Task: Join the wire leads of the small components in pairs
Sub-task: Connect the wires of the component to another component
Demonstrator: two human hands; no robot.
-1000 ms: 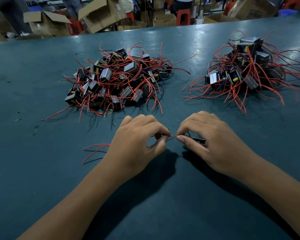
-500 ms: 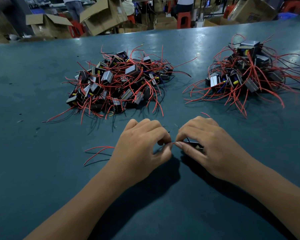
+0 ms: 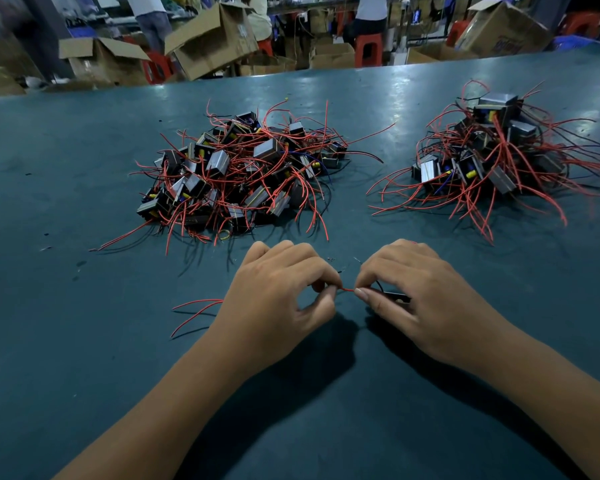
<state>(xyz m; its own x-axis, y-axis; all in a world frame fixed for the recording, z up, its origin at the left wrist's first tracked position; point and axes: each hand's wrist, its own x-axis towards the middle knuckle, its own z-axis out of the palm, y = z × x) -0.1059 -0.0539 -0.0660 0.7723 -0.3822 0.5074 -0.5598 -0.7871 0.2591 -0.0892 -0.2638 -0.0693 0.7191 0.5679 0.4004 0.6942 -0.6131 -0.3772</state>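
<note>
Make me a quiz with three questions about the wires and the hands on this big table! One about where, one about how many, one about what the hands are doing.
1. Where is the bigger pile of components?
A. left of the hands, farther back
B. inside a cardboard box
C. under the right hand

2. How many piles lie on the table?
A. one
B. two
C. four

3. What are the hands doing?
A. lying flat and open
B. pinching a red wire between them
C. lifting a box

Answers:
A, the bigger pile lies beyond the left hand.
B, a second pile lies on the table.
B, left hand and right hand pinch the red wire.
</note>
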